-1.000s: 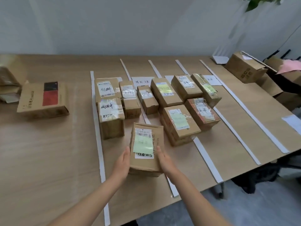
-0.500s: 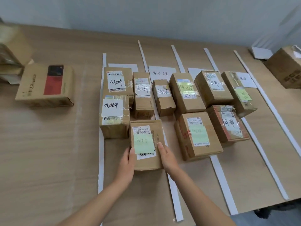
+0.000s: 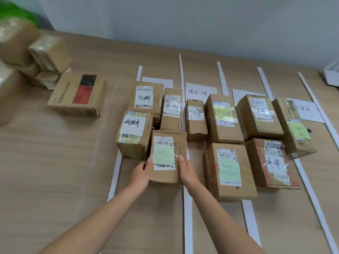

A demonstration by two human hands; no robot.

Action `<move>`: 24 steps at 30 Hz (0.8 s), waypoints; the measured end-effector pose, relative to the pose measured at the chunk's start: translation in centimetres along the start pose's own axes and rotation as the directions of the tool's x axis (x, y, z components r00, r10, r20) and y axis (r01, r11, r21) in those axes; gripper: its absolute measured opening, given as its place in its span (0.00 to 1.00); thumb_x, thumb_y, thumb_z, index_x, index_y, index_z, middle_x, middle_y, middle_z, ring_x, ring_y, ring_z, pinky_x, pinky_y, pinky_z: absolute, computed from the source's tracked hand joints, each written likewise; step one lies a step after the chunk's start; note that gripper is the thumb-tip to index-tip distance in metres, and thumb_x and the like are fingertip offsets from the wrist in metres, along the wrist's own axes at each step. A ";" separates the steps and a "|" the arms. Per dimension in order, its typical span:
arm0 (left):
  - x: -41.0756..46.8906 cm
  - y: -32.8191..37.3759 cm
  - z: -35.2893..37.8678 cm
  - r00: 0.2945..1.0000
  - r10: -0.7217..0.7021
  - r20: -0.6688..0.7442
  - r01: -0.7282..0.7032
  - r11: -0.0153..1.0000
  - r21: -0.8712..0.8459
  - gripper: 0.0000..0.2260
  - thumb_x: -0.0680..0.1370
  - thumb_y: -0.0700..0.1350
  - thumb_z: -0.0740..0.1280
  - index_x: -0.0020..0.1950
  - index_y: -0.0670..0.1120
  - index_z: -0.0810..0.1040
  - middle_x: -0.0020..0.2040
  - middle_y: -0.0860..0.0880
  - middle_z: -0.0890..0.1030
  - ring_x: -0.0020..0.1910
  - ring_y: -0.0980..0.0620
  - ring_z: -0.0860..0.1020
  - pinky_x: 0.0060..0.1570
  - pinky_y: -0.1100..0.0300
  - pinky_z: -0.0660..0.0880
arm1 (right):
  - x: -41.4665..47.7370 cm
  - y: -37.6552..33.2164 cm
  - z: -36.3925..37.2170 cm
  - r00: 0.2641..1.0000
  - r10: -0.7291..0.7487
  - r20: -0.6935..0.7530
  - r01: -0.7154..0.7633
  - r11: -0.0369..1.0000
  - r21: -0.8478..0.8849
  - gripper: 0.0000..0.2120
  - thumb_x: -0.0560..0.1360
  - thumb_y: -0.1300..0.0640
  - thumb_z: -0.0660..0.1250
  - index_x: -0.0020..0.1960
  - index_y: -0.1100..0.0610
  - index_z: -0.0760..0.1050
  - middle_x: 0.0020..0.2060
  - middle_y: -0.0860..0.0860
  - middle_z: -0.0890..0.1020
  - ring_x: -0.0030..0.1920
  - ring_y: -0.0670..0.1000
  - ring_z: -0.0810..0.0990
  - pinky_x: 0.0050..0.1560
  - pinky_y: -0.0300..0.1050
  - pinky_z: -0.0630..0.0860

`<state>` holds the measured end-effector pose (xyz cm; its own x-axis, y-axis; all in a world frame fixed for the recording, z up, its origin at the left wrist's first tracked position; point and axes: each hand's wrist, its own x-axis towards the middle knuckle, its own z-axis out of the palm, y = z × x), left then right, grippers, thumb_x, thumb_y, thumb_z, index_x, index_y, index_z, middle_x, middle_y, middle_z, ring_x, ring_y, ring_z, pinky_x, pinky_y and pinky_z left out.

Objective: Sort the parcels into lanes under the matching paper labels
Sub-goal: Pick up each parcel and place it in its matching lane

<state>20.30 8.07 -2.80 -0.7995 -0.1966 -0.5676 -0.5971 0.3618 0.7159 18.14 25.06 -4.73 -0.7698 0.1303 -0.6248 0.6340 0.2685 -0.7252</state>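
Parcel (image 3: 165, 154) with green note on the table (image 3: 55, 162), far-left lane, just right of a white-labelled box (image 3: 133, 133), our left hand (image 3: 140, 174) and right hand (image 3: 187, 174) clasping its near sides, thumbs on top, other fingers hidden from us.

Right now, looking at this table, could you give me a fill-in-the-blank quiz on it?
The left hand and right hand grip one parcel whose sticky note is ____.
The strips dividing the table into lanes are ____.
The box with the red and black patch lies to the ____ of all the strips.
Missing words: green; white; left.
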 end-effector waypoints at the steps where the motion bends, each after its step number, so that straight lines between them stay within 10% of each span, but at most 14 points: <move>1: 0.0 0.2 -0.2 1.000 -0.015 0.005 0.015 1.000 0.021 0.22 0.82 0.63 0.49 0.54 0.50 0.76 0.45 0.55 0.77 0.41 0.60 0.73 0.37 0.64 0.68 | 0.1 0.0 -0.1 1.000 -0.007 -0.004 0.007 1.000 -0.002 0.29 0.77 0.32 0.55 0.70 0.50 0.68 0.65 0.51 0.74 0.62 0.51 0.76 0.67 0.56 0.74; 14: -1.4 -0.1 -15.0 0.877 0.139 -0.460 -0.222 0.966 -0.132 0.17 0.85 0.50 0.54 0.49 0.48 0.81 0.50 0.48 0.83 0.50 0.49 0.80 0.53 0.54 0.76 | -4.0 -13.9 2.8 0.801 -0.560 -0.211 0.536 0.828 -0.164 0.23 0.79 0.65 0.60 0.70 0.47 0.68 0.69 0.51 0.65 0.74 0.53 0.61 0.74 0.59 0.62; 17: -1.3 1.0 -20.4 0.812 0.236 -0.533 -0.301 0.953 -0.036 0.17 0.85 0.50 0.52 0.64 0.47 0.77 0.55 0.50 0.78 0.54 0.54 0.74 0.52 0.61 0.67 | -5.1 -18.6 6.5 0.721 -0.681 -0.127 0.645 0.727 -0.234 0.24 0.80 0.66 0.60 0.74 0.52 0.66 0.67 0.51 0.65 0.71 0.51 0.63 0.69 0.43 0.63; 24: 2.0 -2.1 -33.8 0.599 0.551 -0.581 -0.343 0.832 0.436 0.22 0.85 0.48 0.53 0.79 0.45 0.60 0.80 0.49 0.59 0.80 0.52 0.53 0.78 0.48 0.46 | -9.2 -25.9 22.8 0.539 -0.840 0.070 0.808 0.492 -0.324 0.30 0.79 0.63 0.59 0.79 0.51 0.57 0.72 0.48 0.62 0.74 0.50 0.59 0.78 0.49 0.53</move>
<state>17.78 -23.84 8.30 -0.8457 -0.4477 0.2905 -0.1948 0.7657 0.6130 10.46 -4.82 13.18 -0.9419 -0.2222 0.2519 -0.3342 0.5465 -0.7679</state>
